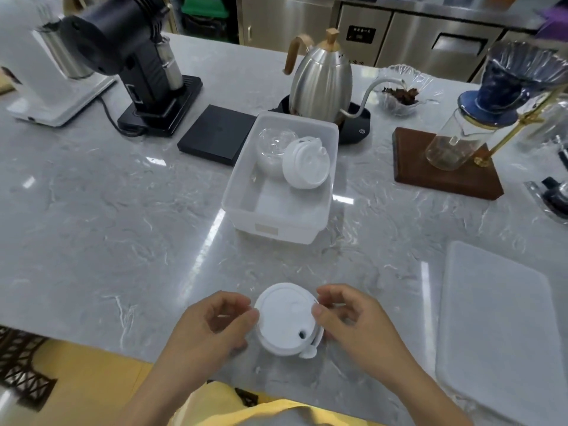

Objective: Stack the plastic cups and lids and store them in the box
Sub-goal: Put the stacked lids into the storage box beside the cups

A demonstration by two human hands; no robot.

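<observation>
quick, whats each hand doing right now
Left hand: fingers curled at the left rim of the white lid stack, gripping it.
Right hand: thumb and fingers pinching the stack's right rim.

box lid: cut by right edge | white grinder: top cropped | clear cups: count unclear

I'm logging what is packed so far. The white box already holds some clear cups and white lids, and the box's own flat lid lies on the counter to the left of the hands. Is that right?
Not quite. In the head view the box's flat lid lies right of the hands, not left. The rest holds: the white box already holds clear cups and white lids.
</observation>
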